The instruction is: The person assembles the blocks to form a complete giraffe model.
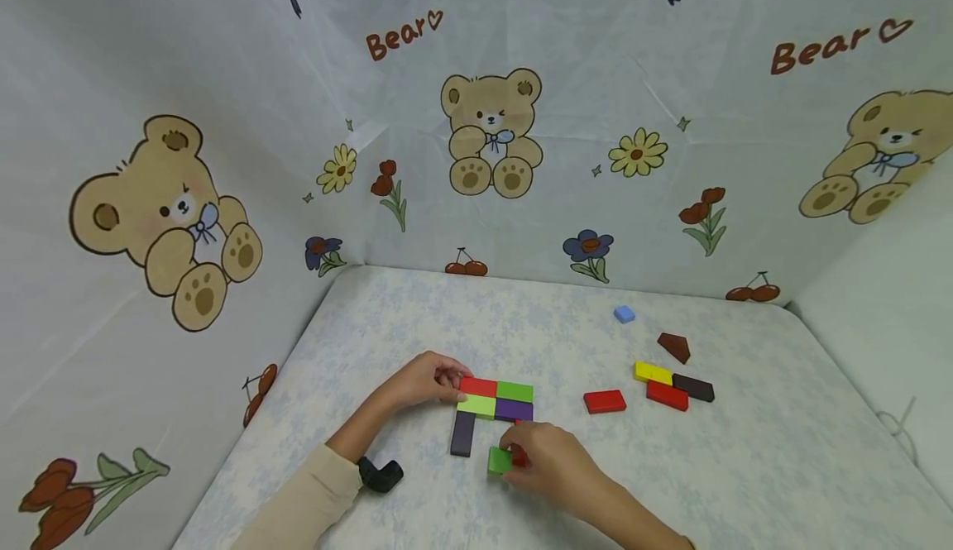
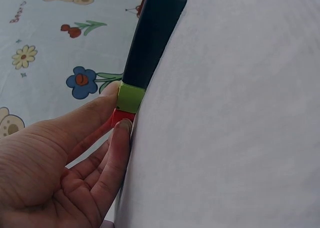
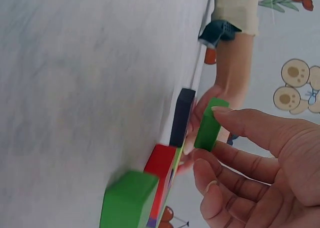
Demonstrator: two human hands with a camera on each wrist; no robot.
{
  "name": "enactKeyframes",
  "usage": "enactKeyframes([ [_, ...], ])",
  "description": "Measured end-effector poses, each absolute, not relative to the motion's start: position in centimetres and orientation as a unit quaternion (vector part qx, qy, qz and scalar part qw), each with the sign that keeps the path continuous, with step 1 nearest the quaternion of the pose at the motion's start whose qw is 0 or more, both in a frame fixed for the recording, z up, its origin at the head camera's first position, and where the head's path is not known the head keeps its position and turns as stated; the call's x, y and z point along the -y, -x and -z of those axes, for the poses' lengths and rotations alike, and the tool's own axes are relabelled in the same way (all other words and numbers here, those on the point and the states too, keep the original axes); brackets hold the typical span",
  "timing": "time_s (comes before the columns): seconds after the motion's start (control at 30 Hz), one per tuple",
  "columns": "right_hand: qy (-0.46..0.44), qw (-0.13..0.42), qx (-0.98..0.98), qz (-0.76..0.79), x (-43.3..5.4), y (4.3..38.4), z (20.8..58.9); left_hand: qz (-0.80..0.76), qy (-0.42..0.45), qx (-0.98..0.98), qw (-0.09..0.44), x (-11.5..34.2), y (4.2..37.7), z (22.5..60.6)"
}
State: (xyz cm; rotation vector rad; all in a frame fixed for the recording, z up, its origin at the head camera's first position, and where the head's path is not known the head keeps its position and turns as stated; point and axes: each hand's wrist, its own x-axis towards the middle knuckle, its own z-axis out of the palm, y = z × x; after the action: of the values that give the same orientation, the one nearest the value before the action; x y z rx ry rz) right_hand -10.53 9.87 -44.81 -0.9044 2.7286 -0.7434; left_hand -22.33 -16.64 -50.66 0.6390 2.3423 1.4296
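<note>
Two hands busy: our right hand (image 1: 553,457) pinches a green block (image 1: 499,461), lower centre of frame; our left hand (image 1: 424,380) grips the red block (image 1: 480,387) and lime block (image 1: 478,406), centre. Probably placing; next move calls for squaring, then release.

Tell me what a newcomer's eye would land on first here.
Probably the printed bears on the white backdrop. Next, the colourful block cluster on the table, the left hand gripping its left end. Then the right hand, pinching a green block on the cluster's near side.
</note>
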Motion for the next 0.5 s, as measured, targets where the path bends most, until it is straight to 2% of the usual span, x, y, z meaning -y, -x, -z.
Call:
enactKeyframes([
  [0.5,0.302,0.112,-0.923,0.210,-6.3,9.8,46.0,-0.496,-0.230,-0.823,0.156,16.8,22.5,51.0],
])
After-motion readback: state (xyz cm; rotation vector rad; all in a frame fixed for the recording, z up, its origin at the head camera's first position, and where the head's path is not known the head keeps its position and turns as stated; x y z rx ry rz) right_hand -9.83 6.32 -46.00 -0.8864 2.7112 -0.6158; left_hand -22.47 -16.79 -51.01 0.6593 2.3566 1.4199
